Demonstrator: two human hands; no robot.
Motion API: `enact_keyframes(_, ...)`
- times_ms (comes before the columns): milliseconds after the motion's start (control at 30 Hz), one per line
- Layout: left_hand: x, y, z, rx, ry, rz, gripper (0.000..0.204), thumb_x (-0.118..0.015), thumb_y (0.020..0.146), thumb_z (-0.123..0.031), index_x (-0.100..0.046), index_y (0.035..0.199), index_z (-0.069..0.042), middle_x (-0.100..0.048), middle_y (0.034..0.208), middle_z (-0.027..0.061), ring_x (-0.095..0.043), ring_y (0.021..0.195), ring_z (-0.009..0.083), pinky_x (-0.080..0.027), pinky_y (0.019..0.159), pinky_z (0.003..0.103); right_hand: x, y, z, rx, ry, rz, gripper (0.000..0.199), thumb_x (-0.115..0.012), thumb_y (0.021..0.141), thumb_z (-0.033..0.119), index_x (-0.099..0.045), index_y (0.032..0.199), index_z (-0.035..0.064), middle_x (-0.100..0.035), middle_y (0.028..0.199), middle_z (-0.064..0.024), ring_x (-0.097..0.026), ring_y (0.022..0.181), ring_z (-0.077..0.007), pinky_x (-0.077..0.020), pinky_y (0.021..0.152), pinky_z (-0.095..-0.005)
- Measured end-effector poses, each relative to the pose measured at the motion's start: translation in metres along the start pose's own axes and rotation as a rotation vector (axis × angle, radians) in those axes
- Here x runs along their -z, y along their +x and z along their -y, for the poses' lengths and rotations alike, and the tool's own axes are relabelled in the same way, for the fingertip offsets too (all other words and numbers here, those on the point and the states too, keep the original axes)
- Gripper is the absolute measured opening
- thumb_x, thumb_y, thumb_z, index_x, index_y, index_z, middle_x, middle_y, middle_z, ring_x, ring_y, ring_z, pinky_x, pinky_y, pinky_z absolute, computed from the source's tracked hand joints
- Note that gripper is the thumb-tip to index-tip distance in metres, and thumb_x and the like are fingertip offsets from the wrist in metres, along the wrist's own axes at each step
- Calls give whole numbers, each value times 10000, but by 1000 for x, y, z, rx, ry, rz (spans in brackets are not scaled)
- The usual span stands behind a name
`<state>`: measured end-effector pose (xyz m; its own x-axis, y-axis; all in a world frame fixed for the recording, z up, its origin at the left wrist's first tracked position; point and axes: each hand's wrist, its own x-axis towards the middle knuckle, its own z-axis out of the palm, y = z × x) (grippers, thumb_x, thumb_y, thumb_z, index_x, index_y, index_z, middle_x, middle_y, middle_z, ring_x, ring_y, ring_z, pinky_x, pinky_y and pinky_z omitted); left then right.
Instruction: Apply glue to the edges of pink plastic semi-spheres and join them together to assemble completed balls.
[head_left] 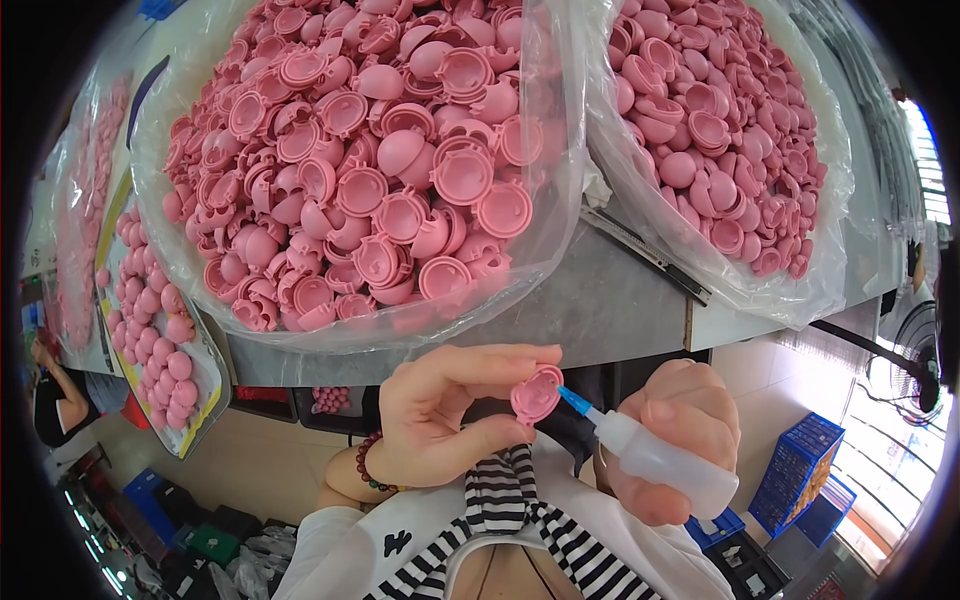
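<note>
My left hand [430, 410] pinches a pink plastic half-shell [535, 400] between thumb and fingers, its hollow side turned to the right. In my right hand [695, 420] lies a translucent white squeeze bottle [665, 462], tilted so its blue nozzle [574, 402] points at the shell. The nozzle's end is at the shell's right rim; whether it touches cannot be made out. Both hands are in front of the grey table's [560, 310] near edge. Just beyond them, a clear plastic bag [555, 230] is heaped with pink half-shells [400, 150].
A second clear bag [835, 200] of pink shells sits at the right. Between the bags lies a utility knife [645, 255]. Round pink pieces [155, 340] fill a tray at the left. Blue crates [795, 475] and a fan [915, 350] stand right; another person's arm [62, 385] shows far left.
</note>
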<state>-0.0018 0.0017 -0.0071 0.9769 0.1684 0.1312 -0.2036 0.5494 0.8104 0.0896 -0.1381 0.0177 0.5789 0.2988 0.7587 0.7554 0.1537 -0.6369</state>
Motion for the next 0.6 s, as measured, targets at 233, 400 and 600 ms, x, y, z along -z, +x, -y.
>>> enact_keyframes(233,1,-2,2,-105,95,-69,391,-593,682,154,-448,1036,73,-461,1145,278,-513,1037,252,-445,853,323,5,-3,6,-46,-21,31,525,-523,781,480,-585,777,-41,-465,545,-28,-387,404,-111,-258,358,-226)
enact_keyframes(400,2,1,2,-5,-119,-35,415,-565,743,95,-381,1112,42,-442,1173,272,-495,1062,250,-420,889,345,24,0,-6,55,156,-27,485,-460,820,465,-501,876,-15,-380,615,-35,-375,514,-127,-262,425,-252)
enact_keyframes(600,-5,7,-6,320,-443,-144,448,-660,746,-176,-375,1061,-34,-524,1088,228,-618,819,261,-512,717,326,122,28,-54,-157,-628,-555,397,-540,816,154,-401,1094,-93,-554,951,-221,-539,903,-257,-447,785,-317)
